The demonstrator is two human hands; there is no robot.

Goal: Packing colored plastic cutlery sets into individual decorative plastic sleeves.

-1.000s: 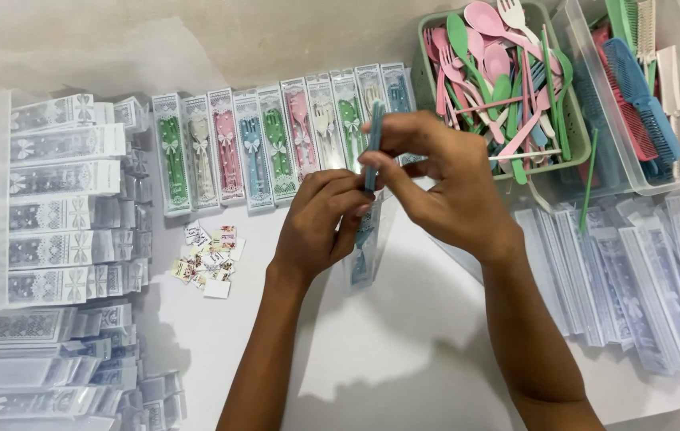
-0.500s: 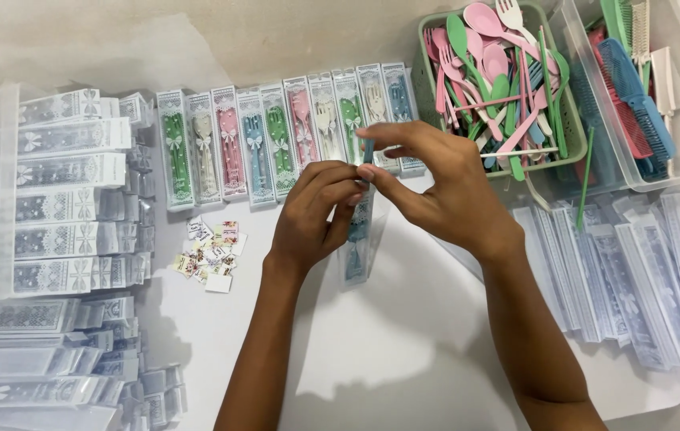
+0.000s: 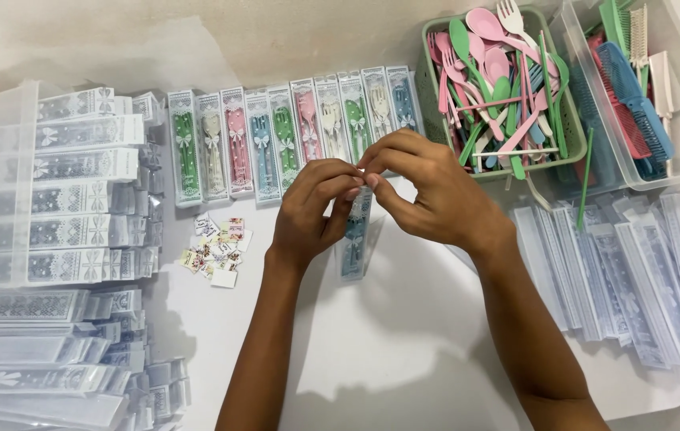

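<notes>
My left hand [image 3: 313, 209] and my right hand [image 3: 426, 190] meet at the top end of a clear lace-printed pouch [image 3: 355, 241] holding blue cutlery. Both hands pinch the pouch's upper edge between thumb and fingers. The pouch hangs down toward the white table [image 3: 404, 335]. Behind the hands a row of filled pouches [image 3: 276, 140] lies side by side, with green, cream, pink and blue cutlery inside.
A green basket [image 3: 571, 120] of loose pink, green and blue spoons and forks stands at the back right. Beside it is a clear tub of combs [image 3: 635, 88]. Empty pouches [image 3: 635, 271] lie at right, stacked pouches [image 3: 53, 239] at left. Small paper stickers [image 3: 214, 251] sit near my left wrist.
The blue piece that stuck up between my fingers has gone down into the pouch. Both hands have closed together on the pouch's top edge.
</notes>
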